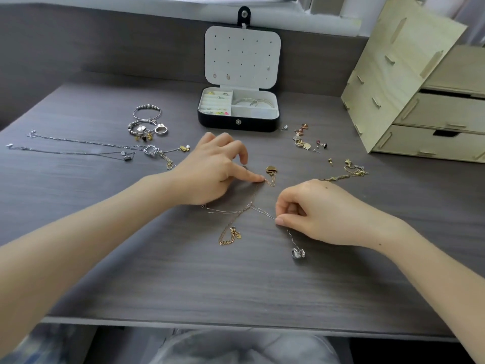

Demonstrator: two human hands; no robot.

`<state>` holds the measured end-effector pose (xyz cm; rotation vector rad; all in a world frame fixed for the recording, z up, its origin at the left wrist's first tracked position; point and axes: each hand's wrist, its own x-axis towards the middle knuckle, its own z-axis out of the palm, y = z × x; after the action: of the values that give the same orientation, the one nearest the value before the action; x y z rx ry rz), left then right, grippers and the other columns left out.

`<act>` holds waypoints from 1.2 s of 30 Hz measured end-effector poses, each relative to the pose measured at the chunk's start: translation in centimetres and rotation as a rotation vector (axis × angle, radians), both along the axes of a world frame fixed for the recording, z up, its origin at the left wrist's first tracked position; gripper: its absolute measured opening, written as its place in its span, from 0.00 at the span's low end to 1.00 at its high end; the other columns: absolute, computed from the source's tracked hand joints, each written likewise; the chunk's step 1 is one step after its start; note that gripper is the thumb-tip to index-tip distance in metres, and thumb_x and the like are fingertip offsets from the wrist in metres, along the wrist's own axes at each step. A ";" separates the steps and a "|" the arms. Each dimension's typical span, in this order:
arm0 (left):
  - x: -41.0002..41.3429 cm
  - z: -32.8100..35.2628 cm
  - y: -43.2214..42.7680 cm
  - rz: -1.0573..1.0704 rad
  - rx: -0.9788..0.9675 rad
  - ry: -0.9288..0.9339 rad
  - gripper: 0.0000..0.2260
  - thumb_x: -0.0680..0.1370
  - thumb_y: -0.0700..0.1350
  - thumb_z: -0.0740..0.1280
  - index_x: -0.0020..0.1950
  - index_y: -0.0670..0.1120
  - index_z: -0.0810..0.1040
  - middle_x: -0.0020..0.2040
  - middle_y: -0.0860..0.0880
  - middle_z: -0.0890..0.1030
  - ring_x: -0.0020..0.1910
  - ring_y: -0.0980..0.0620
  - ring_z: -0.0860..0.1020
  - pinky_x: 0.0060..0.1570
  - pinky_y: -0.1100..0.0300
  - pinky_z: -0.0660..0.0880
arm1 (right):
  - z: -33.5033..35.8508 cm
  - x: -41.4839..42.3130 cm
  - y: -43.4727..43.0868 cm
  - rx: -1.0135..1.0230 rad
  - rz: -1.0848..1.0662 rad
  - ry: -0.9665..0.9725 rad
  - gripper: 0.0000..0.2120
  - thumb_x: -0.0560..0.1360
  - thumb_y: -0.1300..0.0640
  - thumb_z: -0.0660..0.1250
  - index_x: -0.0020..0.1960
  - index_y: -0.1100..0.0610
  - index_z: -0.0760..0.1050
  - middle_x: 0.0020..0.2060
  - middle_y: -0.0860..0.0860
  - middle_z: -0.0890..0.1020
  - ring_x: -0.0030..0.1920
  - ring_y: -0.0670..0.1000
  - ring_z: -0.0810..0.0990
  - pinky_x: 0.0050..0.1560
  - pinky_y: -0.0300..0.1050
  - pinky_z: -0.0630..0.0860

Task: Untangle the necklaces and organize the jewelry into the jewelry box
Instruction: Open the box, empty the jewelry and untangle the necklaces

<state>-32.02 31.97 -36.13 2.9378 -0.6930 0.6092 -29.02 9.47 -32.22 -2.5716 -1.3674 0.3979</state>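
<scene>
Grey wood-grain counter (183, 279) seen from above, backed by a grey upstand. At rear centre, black jewelry box (238, 122), lid raised, bangles and small pieces in its pale compartments, a few earrings pinned in the lid.

At centre, between the two hands, tangled necklaces (249, 208): one gold and one silver strand crossing in a single knot. Left hand (210, 172) just beyond and left of the knot, grip released, closed round nothing. One outstretched digit (258, 177) pressing the gold chain (271, 181) flat on the counter, just beside a gold heart pendant (270, 169); remaining fingers loosely bent, tips down.

Right hand (322, 214) right of the knot, grip grasping the silver chain (265, 214) in a pinch of thumb and forefinger. Chain straight from knot to pinch, then trailing toward the viewer to a silver pendant (298, 253) lying free on the counter. Loose gold end with clasp (229, 237) lying on the near side of the knot, apart from both hands.

At left, well apart: bracelets and a ring (147, 122), and two silver necklaces (78, 147) laid out lengthwise. At right: scattered earrings (304, 139) near the box, a bunched gold necklace (346, 174) beyond the right hand, and a pale wooden drawer unit (420, 101) at the counter's far right.
</scene>
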 end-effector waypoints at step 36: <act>-8.6 2.2 -4.4 0.298 -0.264 0.442 0.08 0.77 0.54 0.63 0.45 0.51 0.70 0.44 0.54 0.70 0.44 0.53 0.69 0.40 0.66 0.61 | -0.1 1.7 2.8 0.120 0.053 0.052 0.06 0.70 0.47 0.71 0.40 0.49 0.80 0.33 0.41 0.77 0.38 0.41 0.73 0.39 0.37 0.67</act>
<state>-40.58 27.61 -33.97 2.7897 -0.1207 0.0438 -27.32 12.32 -32.37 -2.4174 -1.3991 0.3762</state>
